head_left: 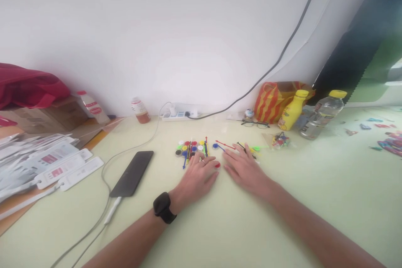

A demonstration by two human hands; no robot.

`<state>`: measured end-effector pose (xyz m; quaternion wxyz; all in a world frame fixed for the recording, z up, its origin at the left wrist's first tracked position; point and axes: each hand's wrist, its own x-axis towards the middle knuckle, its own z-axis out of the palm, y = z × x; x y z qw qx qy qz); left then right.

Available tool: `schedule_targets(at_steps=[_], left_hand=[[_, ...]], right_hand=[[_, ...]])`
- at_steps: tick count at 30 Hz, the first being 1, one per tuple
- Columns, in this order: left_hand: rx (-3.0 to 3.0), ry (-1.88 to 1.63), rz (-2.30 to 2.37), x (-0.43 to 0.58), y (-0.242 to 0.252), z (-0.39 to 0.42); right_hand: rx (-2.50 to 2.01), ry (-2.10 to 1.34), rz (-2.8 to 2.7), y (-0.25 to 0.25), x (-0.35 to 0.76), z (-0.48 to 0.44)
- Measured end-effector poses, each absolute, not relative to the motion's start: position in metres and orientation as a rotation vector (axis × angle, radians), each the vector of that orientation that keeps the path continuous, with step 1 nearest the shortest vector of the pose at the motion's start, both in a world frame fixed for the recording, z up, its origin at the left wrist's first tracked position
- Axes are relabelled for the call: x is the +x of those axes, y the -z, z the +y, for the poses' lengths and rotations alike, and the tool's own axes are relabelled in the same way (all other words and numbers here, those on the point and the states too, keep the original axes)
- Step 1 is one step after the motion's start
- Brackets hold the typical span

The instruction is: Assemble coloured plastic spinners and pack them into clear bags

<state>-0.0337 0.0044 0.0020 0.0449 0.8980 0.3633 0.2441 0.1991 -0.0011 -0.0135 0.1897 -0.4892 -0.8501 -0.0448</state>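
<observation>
My left hand (198,176), with a ring on one finger and a black watch at the wrist, lies palm down with its fingers stretched. A red disc (217,165) is by its index fingertip; whether they touch I cannot tell. Beyond that hand, small coloured plastic discs (187,144) lie with thin arrow-shaped pointers (185,162) across them. My right hand (245,171) rests flat, its fingers spread, partly covering more pointers. Near its fingertips are a red arrow pointer (224,145), a blue disc (215,145) and a light green piece (256,148).
A black phone (132,173) charges by cable at left, near white tags (69,171) and a box (47,115). A power strip (179,116) runs along the wall. Glasses (255,124), a small plastic bag (281,140), a yellow bottle (292,111) and a clear bottle (322,115) stand right.
</observation>
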Motion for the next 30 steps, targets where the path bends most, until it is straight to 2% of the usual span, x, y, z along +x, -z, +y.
schedule_targets(at_steps=[9, 18, 30], left_hand=[[2.645, -0.715, 0.938, -0.028, -0.011, -0.004], [2.553, -0.717, 0.916, -0.029, -0.010, -0.007], [2.442, -0.940, 0.929, -0.029, -0.006, -0.007]], right_hand=[[-1.494, 0.194, -2.248, 0.019, 0.203, 0.010], [-1.497, 0.037, -2.235, 0.014, 0.204, 0.012], [-1.504, 0.106, -2.285, 0.024, 0.203, 0.013]])
